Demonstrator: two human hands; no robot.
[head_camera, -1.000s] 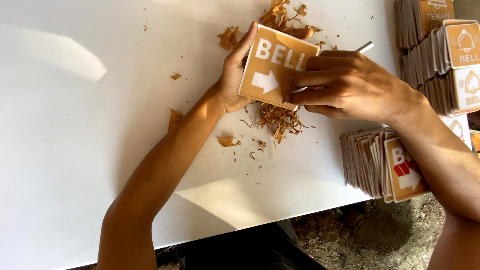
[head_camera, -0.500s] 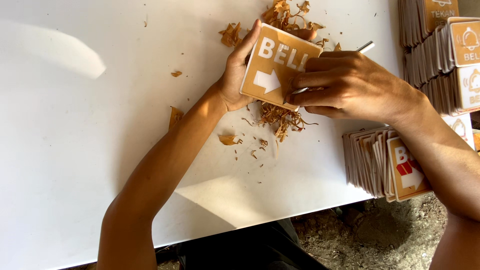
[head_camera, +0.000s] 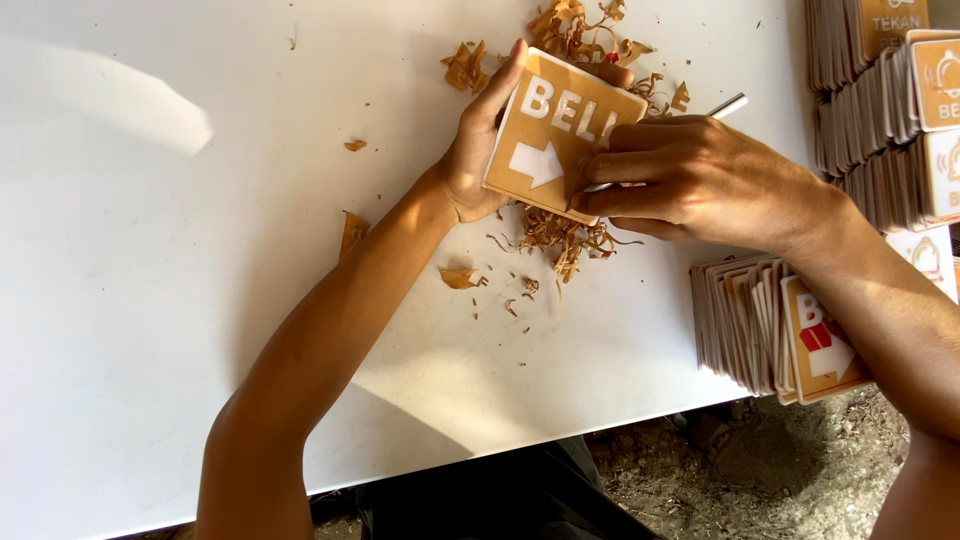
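Your hands work a square sign over a white table.

Your left hand (head_camera: 478, 150) clamps the sign (head_camera: 562, 133) by its left edge, tilted above the table (head_camera: 150, 300). Your right hand (head_camera: 690, 180) rests on its right side, fingers closed around a thin white tool (head_camera: 725, 106). Orange peelings (head_camera: 565, 235) lie under and behind the sign. Stacks of signs (head_camera: 745, 325) stand to your right.

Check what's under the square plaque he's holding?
Curled brown shavings on the white table poke out below the square plaque; the left hand props it. The rest beneath is covered.
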